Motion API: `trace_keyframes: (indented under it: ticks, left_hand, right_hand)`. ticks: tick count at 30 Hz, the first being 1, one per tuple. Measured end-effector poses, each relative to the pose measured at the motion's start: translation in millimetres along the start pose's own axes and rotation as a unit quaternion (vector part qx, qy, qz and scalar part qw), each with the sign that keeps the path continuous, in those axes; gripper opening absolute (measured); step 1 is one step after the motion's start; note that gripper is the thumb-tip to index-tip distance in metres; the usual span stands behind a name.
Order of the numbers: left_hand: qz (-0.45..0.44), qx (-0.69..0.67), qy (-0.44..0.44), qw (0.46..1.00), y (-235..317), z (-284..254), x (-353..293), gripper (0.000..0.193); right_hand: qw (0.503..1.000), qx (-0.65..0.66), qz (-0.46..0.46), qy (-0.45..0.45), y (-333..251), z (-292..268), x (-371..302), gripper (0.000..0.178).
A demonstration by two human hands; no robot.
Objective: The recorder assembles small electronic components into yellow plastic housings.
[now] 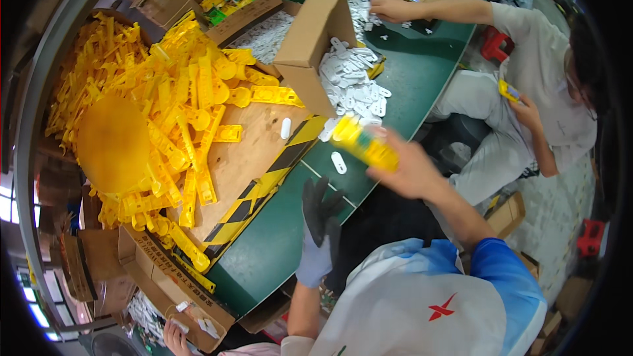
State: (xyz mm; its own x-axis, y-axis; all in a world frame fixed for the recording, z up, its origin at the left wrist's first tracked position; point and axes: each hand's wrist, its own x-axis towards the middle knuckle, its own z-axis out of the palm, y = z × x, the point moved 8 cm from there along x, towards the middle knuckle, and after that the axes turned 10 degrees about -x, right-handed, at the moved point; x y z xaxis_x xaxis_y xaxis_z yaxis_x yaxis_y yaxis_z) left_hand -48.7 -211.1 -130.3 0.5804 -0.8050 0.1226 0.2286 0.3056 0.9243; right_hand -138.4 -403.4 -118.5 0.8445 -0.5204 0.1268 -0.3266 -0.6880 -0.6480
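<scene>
My right hand (412, 168), bare and smeared by motion, grips a long yellow plastic housing (364, 143) over the green table edge. A greenish patch shows on this housing, but blur hides its details. My left hand (319, 221) wears a grey glove and is raised near the table edge with its fingers apart and nothing in them. Between the hands, a white oval plastic piece (338, 163) lies on the green tabletop (247, 277). Just beyond the held housing, a pile of similar white pieces (353, 79) spills from a tipped cardboard box (306, 59).
A large heap of yellow plastic housings (191, 92) covers the wooden board (257, 135), edged with black-and-yellow tape. A co-worker (534, 86) sits at right, one arm across the table. Another person's hand (175, 337) is by an open carton (151, 270) at lower left.
</scene>
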Motion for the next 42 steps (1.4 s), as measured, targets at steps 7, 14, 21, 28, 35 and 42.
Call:
trace_keyframes:
  ticks: [7, 14, 21, 28, 35, 42]
  left_hand:
    - [-0.046, 0.048, 0.224, 0.972, -41.9, -77.7, -124.3, 0.044]
    - [0.081, 0.383, 0.398, 0.83, 127.2, -129.8, -202.7, 0.042]
    - [-0.08, 0.629, 0.508, 0.583, 230.0, -268.2, -292.9, 0.056]
    - [-0.262, 0.663, 0.293, 0.638, 174.2, -343.4, -254.7, 0.067]
    - [-0.198, 0.643, 0.32, 0.668, 181.1, -342.1, -252.9, 0.025]
    - [0.097, 0.46, 0.481, 0.74, 270.0, -321.9, -262.6, 0.024]
  right_hand:
    - [0.955, -0.217, 0.023, 0.2, 121.6, -56.3, 89.7, 0.055]
    - [0.936, -0.288, 0.02, 0.201, 270.9, -86.3, 110.3, 0.053]
    - [0.873, -0.372, -0.059, 0.309, 160.5, -69.2, 107.1, 0.045]
    - [0.922, -0.178, -0.141, 0.313, 89.3, -37.8, 56.2, 0.023]
    - [0.958, -0.035, -0.073, 0.274, 111.2, 1.5, 29.9, 0.02]
    - [0.958, -0.03, -0.08, 0.275, 101.3, 12.1, 30.2, 0.016]
